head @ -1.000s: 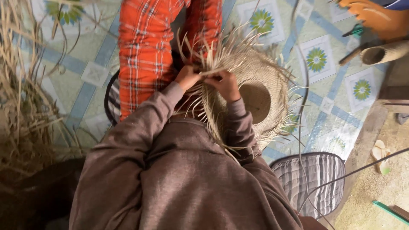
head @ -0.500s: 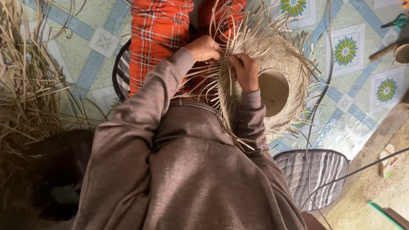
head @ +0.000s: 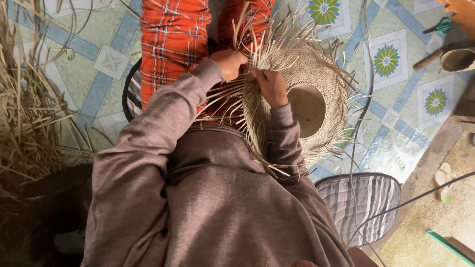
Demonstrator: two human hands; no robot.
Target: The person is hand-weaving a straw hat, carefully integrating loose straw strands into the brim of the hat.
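A half-woven straw hat (head: 316, 84) with loose strands sticking out all around its brim rests on my lap, over orange plaid trousers (head: 173, 44). My left hand (head: 230, 63) pinches strands at the near edge of the brim. My right hand (head: 269, 86) lies on the brim just beside it, fingers closed on the weave. The two hands almost touch. The hat's hollow crown (head: 307, 111) faces up to the right of my right hand. Grey-brown sleeves cover both arms.
A heap of dry straw (head: 29, 113) fills the left side. A striped cushion (head: 361, 202) lies at lower right, crossed by a thin cable (head: 420, 195). Green-handled scissors (head: 438, 25) and a small woven cup (head: 457, 59) sit at top right on the patterned tile floor (head: 396, 59).
My hands stayed on the hat's brim, working the strands; the right hand shifted a little along the weave. The view tilted, so the hat sits further right in the frame.
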